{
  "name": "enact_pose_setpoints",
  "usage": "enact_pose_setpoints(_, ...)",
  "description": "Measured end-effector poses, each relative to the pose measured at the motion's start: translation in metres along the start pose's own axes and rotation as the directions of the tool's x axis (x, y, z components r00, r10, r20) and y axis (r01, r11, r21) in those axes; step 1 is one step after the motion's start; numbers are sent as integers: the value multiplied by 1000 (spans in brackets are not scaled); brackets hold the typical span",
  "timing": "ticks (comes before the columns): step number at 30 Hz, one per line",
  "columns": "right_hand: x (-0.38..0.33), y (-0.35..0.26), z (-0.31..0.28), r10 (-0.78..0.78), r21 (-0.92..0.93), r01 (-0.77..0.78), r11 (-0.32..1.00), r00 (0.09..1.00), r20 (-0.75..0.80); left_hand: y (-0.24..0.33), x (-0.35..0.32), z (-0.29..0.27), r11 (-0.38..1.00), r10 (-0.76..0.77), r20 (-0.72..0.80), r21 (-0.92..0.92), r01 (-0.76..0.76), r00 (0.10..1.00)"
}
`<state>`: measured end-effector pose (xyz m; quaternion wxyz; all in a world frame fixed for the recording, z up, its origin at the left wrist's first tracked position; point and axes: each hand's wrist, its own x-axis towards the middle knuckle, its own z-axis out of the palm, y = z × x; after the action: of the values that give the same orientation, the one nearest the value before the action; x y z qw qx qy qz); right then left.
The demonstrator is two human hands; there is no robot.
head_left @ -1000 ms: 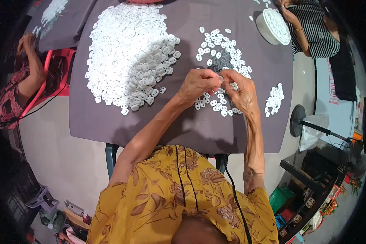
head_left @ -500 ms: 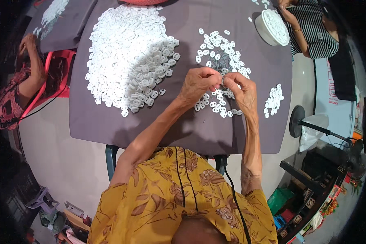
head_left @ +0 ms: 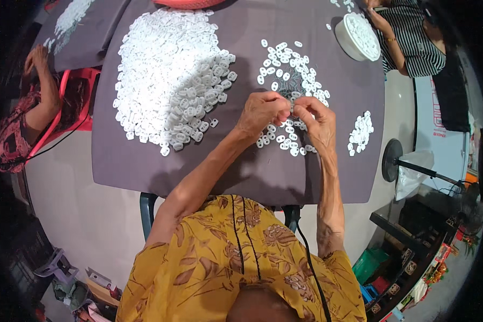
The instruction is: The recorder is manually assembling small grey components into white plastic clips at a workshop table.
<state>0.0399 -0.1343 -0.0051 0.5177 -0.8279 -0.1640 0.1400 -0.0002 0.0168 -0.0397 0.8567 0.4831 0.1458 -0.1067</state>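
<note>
We see one grey table [head_left: 145, 161] filling most of the view, and on it three spreads of small white plastic pieces. The biggest is the dense heap [head_left: 172, 86] on our left, far too many to count. Next comes the loose scatter [head_left: 292, 80] in the middle, several dozen pieces lying mostly singly. One round white bowl [head_left: 358, 36], filled with the same pieces, stands at the far right corner. The smallest group is the little cluster [head_left: 359, 131] near the right edge, perhaps twenty pieces, too tightly packed for us to count.

Two hands meet over the near edge of the scatter. The left hand [head_left: 262, 111] is curled nearly closed and the right hand [head_left: 317, 121] likewise, their fingertips touching. Between those fingertips sits one small white piece [head_left: 292, 109], pinched from both sides and raised just above the pieces on the table.
</note>
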Motion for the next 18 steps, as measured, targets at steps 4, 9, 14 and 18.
enact_pose_setpoints(4, 1, -2, 1, -78, -100, 78, 992, 997, 4, 3, 0, 0, 1000, -4, 41, -1, 4, 999)
enact_pose_setpoints(9, 2, 3, 0, -51, 14, 51, 999, 997, -52, 4, 1, 6, 1000, -12, 2, 8, 12, 1000)
enact_pose_setpoints(14, 3, 0, -4, -100, -79, 103, 992, 994, 38, 2, 3, 1, 1000, 2, 47, 8, -2, 999)
enact_pose_setpoints(18, 2, 0, -3, -32, 31, 31, 999, 999, 32, 1, 3, 3, 1000, 22, 32, 7, -22, 999)
